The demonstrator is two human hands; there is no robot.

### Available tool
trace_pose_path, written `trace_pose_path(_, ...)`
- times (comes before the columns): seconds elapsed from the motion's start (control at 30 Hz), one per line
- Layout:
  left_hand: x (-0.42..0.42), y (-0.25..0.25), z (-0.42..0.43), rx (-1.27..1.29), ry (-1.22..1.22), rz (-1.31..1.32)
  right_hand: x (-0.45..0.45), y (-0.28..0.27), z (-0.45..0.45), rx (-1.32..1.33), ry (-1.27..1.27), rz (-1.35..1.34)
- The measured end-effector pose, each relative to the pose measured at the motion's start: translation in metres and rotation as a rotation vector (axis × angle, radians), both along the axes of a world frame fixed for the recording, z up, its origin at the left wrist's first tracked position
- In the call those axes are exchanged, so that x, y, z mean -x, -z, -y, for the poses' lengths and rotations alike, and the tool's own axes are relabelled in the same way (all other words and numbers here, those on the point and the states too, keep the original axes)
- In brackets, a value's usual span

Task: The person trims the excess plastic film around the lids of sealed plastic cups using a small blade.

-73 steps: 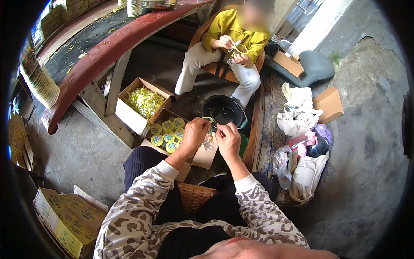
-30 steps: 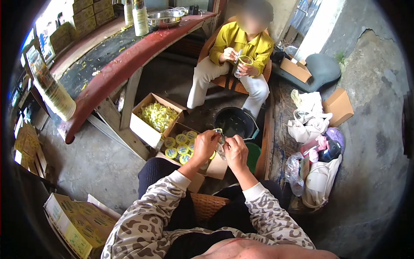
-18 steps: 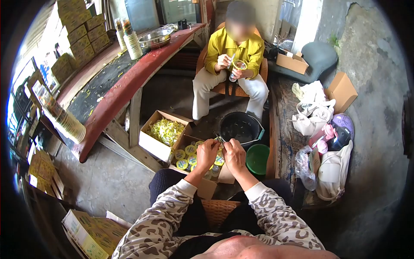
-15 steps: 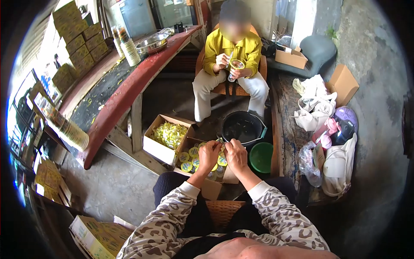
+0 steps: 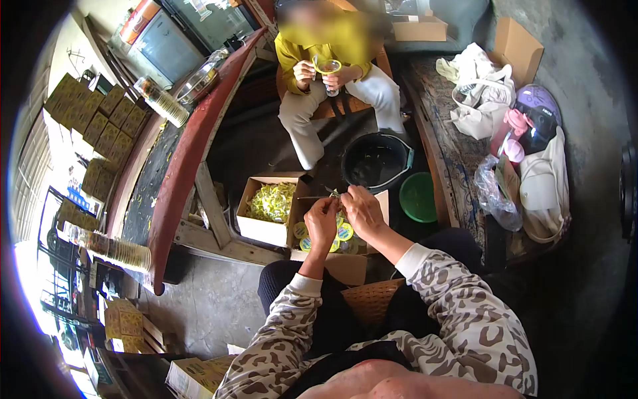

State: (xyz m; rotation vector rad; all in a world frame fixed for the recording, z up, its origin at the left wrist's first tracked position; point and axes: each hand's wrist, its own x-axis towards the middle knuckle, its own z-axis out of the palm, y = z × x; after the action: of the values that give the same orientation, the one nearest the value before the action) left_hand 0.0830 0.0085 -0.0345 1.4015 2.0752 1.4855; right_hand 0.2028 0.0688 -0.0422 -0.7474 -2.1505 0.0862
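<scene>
My left hand [image 5: 321,223] and my right hand [image 5: 362,211] meet in front of me, fingers pinched together. A thin, straight, grey strip [image 5: 311,197] sticks out leftward at my left fingertips; its kind is unclear. Something small and pale lies between the fingertips, too small to name. Right below the hands is an open cardboard box of round sealed cups with yellow-rimmed lids [image 5: 344,231]. Beside it on the left, another carton [image 5: 259,229] holds a heap of yellow-green strips [image 5: 271,201].
A co-worker in a yellow shirt [image 5: 292,63] sits opposite, holding a yellow-rimmed cup [image 5: 328,68]. Beyond my hands stand a black bucket [image 5: 377,159] and a green basin [image 5: 418,197]. A red-edged counter [image 5: 174,199] runs along the left; bags and a helmet [image 5: 538,116] lie on the right bench.
The view has tilted down and turned. My hands stay together, the right now higher and over the left fingertips, and the thin strip shows more clearly. The co-worker still holds the cup.
</scene>
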Motion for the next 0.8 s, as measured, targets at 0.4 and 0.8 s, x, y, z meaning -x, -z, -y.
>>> trace_pose_path(0.4,-0.014,-0.004,0.007,-0.031,0.058,-0.05,-0.004,0.0,-0.02,0.261,0.078,-0.16)
trace_pose_path(0.8,-0.009,-0.014,0.007,-0.057,0.065,-0.067,-0.026,-0.018,-0.026,0.468,-0.052,-0.284)
